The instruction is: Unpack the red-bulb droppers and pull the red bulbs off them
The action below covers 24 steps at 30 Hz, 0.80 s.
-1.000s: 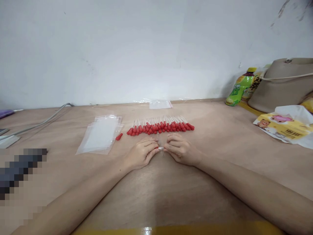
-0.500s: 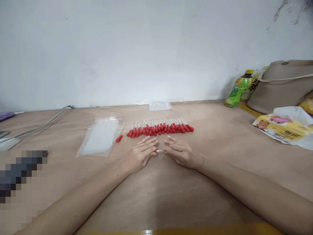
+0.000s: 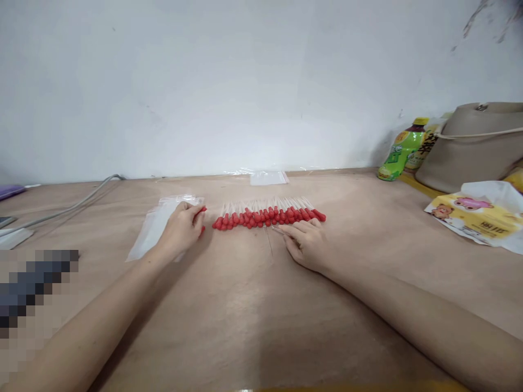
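Observation:
A row of several glass droppers with red rubber caps [image 3: 268, 215] lies across the middle of the wooden table [image 3: 253, 316]. My left hand [image 3: 182, 228] rests curled on the right edge of a stack of clear plastic bags [image 3: 153, 228]. A red cap [image 3: 203, 209] shows at its fingertips, and a second bit of red [image 3: 202, 231] sits just below them. My right hand [image 3: 305, 242] lies just in front of the row, fingers drawn together on the end of a thin clear tube [image 3: 277, 229].
Another clear bag [image 3: 267, 177] lies by the wall. At the right stand a green bottle [image 3: 398, 149], a beige bag [image 3: 476, 141] and a yellow tissue pack [image 3: 476, 215]. A grey cable [image 3: 69, 207] runs along the left.
My hands, which were together in front of the row on a clear tube, have parted. The left hand moved left to the plastic bags. The right hand edged up towards the row.

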{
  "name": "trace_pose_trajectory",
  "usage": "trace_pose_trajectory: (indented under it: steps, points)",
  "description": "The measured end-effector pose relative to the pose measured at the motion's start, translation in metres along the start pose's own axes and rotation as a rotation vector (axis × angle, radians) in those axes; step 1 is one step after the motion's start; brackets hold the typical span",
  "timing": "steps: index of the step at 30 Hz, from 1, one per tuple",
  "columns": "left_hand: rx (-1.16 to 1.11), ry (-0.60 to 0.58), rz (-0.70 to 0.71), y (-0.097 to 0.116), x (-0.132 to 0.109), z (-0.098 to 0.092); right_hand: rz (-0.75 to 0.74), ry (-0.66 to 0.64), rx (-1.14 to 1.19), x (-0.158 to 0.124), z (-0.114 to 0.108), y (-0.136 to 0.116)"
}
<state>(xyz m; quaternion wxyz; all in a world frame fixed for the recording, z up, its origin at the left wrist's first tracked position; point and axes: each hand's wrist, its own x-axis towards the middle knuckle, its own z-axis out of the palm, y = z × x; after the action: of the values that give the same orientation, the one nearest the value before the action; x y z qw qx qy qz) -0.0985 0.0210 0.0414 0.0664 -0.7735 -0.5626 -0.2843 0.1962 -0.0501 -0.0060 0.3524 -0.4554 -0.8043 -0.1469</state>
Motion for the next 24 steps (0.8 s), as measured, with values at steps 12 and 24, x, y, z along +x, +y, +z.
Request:
trace_pose_trajectory:
  steps: [12,24]
  points:
    - [0.029,-0.265,-0.178,-0.019,0.003,0.002,0.063,-0.18,0.095,0.005,0.001,-0.022]
    - [0.075,-0.026,0.215,0.001,-0.006,0.012,0.093,-0.238,0.309,0.005,-0.003,-0.03]
